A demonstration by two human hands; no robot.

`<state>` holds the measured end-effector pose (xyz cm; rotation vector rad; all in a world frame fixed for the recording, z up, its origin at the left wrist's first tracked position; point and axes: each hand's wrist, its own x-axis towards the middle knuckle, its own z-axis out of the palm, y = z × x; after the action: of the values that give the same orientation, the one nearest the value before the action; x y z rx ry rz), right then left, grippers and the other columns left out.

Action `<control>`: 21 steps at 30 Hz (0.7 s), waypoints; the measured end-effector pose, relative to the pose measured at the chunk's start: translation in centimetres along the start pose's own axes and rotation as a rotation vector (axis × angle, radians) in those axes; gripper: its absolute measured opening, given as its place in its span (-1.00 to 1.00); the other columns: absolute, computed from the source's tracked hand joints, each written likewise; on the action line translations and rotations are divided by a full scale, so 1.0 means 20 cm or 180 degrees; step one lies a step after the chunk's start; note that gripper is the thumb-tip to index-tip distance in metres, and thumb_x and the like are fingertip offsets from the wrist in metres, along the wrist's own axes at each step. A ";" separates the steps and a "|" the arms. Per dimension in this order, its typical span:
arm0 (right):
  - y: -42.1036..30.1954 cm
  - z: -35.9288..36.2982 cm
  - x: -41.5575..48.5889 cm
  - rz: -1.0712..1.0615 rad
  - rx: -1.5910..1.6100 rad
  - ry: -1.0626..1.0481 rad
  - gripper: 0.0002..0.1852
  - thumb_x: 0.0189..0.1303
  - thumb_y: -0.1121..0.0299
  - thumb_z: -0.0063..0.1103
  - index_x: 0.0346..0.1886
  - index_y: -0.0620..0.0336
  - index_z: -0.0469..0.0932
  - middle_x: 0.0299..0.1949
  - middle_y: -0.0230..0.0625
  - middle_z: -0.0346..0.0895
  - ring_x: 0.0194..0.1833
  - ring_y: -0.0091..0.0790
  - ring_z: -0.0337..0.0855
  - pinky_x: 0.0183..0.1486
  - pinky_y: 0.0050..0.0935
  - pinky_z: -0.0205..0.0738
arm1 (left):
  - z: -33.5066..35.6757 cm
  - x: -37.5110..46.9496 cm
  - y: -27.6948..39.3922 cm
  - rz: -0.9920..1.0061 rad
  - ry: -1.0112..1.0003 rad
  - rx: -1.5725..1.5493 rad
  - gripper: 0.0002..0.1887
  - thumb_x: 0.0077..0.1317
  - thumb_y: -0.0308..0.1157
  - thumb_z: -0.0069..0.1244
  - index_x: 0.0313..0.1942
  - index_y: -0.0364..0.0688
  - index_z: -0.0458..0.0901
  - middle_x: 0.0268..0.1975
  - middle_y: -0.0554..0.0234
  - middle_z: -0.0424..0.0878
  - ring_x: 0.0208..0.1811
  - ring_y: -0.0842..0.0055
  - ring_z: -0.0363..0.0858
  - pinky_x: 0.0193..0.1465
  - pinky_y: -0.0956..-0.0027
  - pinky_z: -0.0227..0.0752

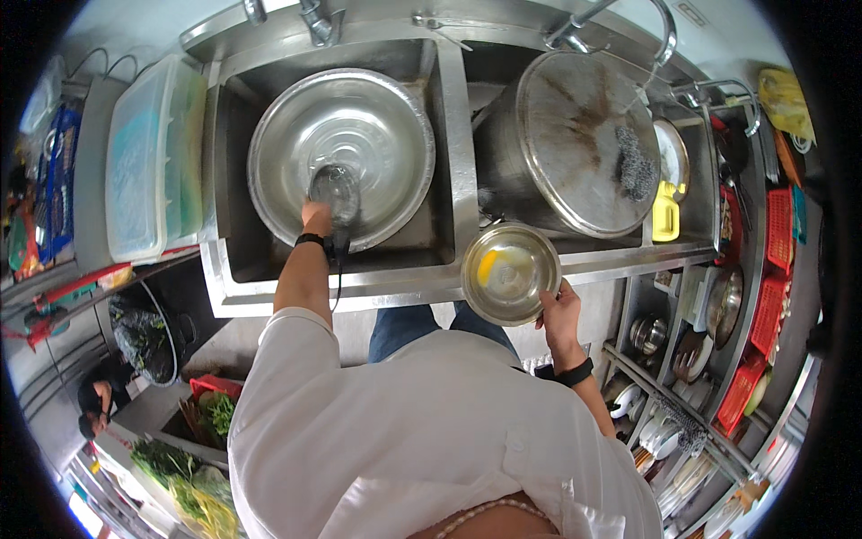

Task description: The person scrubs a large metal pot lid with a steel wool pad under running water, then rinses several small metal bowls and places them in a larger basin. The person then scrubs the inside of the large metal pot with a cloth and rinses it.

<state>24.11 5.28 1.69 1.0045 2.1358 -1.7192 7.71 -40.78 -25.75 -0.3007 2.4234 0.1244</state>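
My left hand (316,217) reaches over the near rim of a large metal basin (404,162) that stands in the left sink (236,256). It is at the handle end of a round, dark, blurred utensil (335,192), held low inside the basin; the exact kind cannot be told. The basin looks to hold clear water with ripples. My right hand (559,311) grips the rim of a small round metal bowl (518,290), held in front of the sink divider. An orange-yellow thing (491,264), like egg yolk, lies in the bowl.
A big metal pot (586,128) lies tilted in the right sink, with a steel scourer (636,165) on its base. A yellow plastic bottle (666,215) stands to its right. Faucets (320,23) rise behind. A lidded plastic container (145,162) is left; shelves with dishes (663,431) are right. A person (101,397) is lower left.
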 end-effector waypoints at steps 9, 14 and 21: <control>0.02 -0.10 -0.07 -0.0078 0.0164 0.0144 -0.75 0.13 0.62 -0.08 -0.11 0.44 0.49 -0.54 -0.29 0.52 -0.74 -0.58 0.40 -0.79 -0.62 0.27 | 0.11 -0.11 0.15 0.1405 0.0530 -0.2931 -0.81 0.16 -0.49 0.10 -0.23 -0.39 0.57 -0.28 0.06 0.62 -0.29 0.29 0.64 -0.29 0.26 0.63; 0.02 -0.19 -0.05 -0.0103 0.0417 0.0155 -0.70 0.10 0.63 -0.07 -0.06 0.45 0.48 -0.54 -0.27 0.53 -0.74 -0.56 0.43 -0.79 -0.61 0.30 | -0.45 -0.32 0.51 -0.0245 -0.0444 -0.5687 -0.70 0.18 -0.60 -0.07 -0.06 -0.49 0.40 -0.16 -0.13 0.54 -0.27 0.15 0.64 -0.42 0.08 0.65; 0.01 -0.34 -0.04 -0.0345 0.0447 -0.0017 -0.72 0.12 0.58 -0.05 -0.09 0.46 0.49 -0.54 -0.24 0.53 -0.73 -0.53 0.45 -0.77 -0.56 0.33 | -1.17 -0.66 0.84 0.0568 0.0007 -0.4690 -0.75 0.17 -0.63 -0.14 -0.15 -0.62 0.38 -0.26 -0.13 0.51 -0.43 0.21 0.62 -0.49 0.18 0.69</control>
<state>26.52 11.23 3.96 0.9325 2.1272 -1.9435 -1.22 -25.98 0.75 -0.6780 1.8883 1.9555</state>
